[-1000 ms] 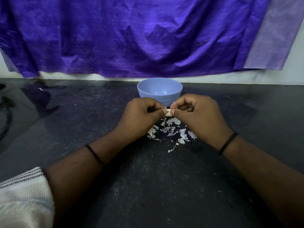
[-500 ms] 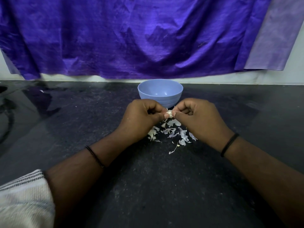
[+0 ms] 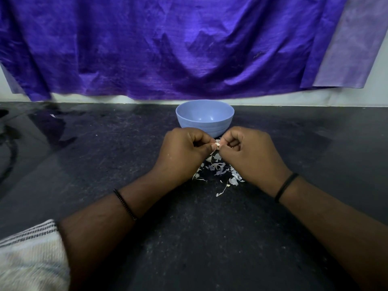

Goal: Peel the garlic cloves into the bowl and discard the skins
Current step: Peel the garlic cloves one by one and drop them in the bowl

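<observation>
A garlic clove [image 3: 217, 144] was pinched between the fingertips of the left hand [image 3: 184, 152] and right hand [image 3: 251, 156], just in front of the blue bowl [image 3: 204, 118] and above loose skins [image 3: 218, 171] on the bench [image 3: 105, 164]. The peeling step looked under way. Next, the last skin would likely need pulling free before the clove went into the bowl.

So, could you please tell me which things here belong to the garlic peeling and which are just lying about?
Part of the job:
garlic clove, pinched by left hand and right hand
blue bowl
pile of skins

Lying about:
purple cloth
black countertop
</observation>
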